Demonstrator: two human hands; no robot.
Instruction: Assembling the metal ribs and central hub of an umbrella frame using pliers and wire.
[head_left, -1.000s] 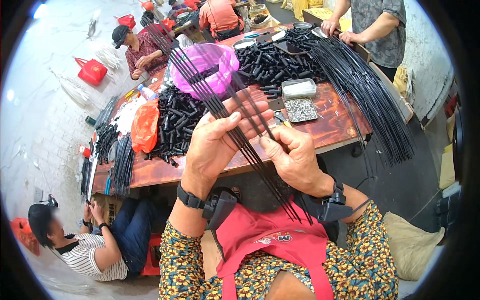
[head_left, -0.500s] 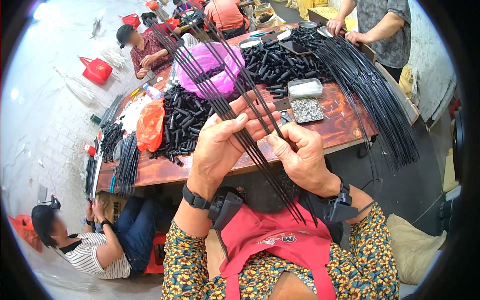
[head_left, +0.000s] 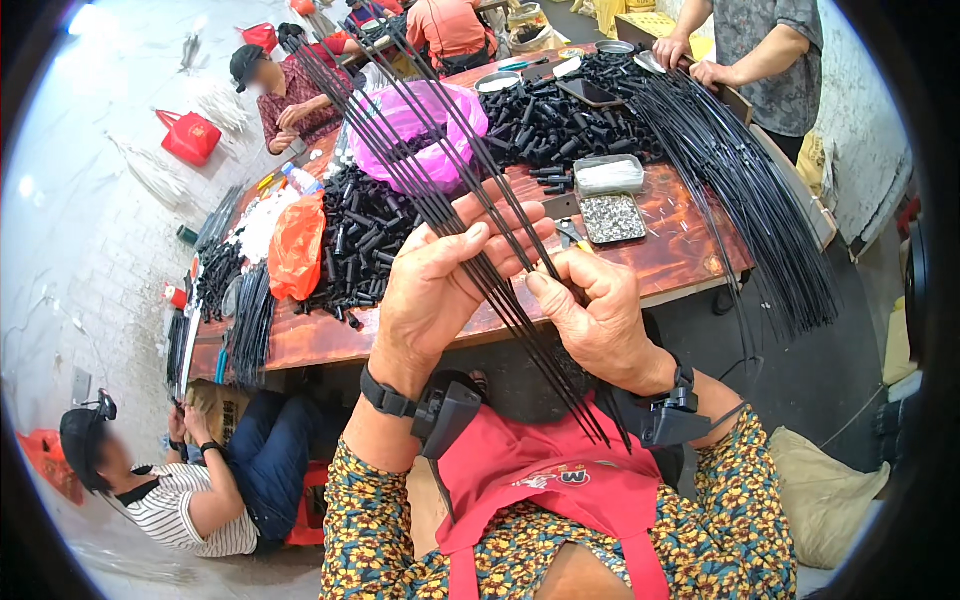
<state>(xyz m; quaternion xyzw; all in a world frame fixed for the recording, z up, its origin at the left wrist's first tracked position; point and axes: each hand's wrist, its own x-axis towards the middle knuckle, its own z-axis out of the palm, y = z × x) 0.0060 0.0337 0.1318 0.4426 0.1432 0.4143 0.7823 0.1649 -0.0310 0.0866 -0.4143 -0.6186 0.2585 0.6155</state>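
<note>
Several long thin black rods (head_left: 400,165) slant from my lap up over the table. My left hand (head_left: 425,300), palm up, carries the larger bunch under its thumb, with its fingers stretched out beneath. Between thumb and curled fingers, my right hand (head_left: 610,320) pinches a smaller group of the same rods, set slightly apart from the bunch. The rods' lower ends hang over my red apron (head_left: 560,470). Beyond my hands, on the wooden table (head_left: 680,240), lie a heap of short black tubular parts (head_left: 370,225) and a pink plastic bag (head_left: 465,165).
Right of the heap are a tray of small metal pieces (head_left: 613,220) and a clear box (head_left: 610,175). A large bundle of black rods (head_left: 760,220) overhangs the right edge, near a standing co-worker. An orange bag (head_left: 297,245) sits at left. Another person (head_left: 190,500) sits lower left.
My hands and the rods have shifted very slightly to the left. The hold on the rods looks the same. At the far left of the table, the seated co-worker's hands have moved a little.
</note>
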